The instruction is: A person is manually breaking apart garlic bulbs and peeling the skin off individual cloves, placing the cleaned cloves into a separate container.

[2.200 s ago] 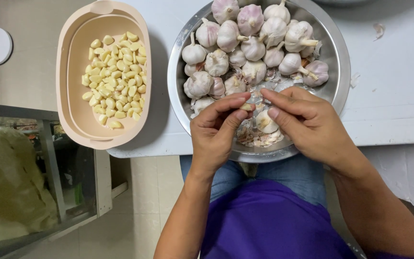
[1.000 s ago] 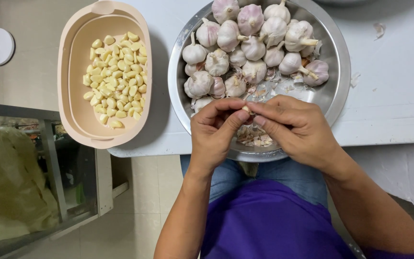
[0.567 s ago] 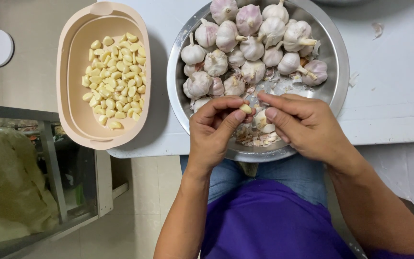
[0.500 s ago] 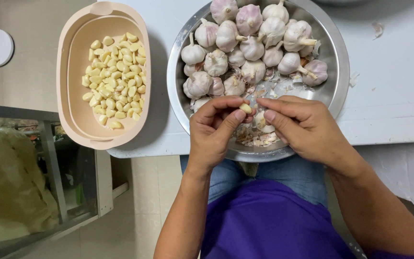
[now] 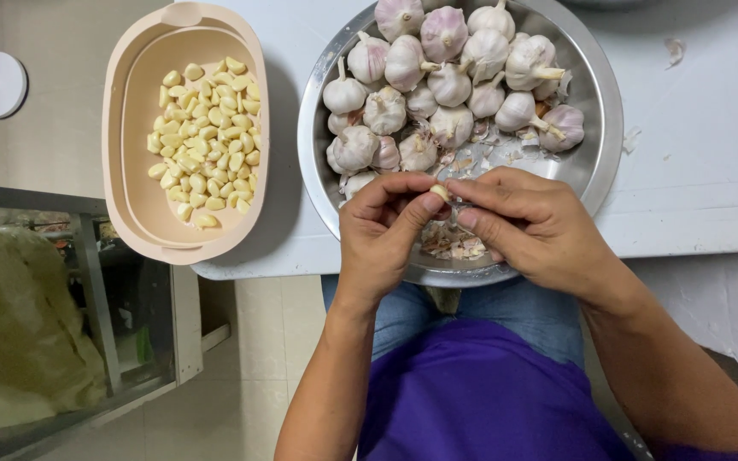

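Peeling is in hand: the left hand (image 5: 383, 232) and right hand (image 5: 533, 229) pinch one small pale garlic clove (image 5: 440, 193) over the round steel bowl (image 5: 601, 128), so stripping its last skin likely calls for fingertip picking.

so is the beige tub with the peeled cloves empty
No, the beige tub holds a pile of peeled cloves, left of the steel bowl of garlic bulbs.

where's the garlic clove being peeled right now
In the head view the garlic clove is pinched between the left hand and right hand, over the near edge of the steel bowl.
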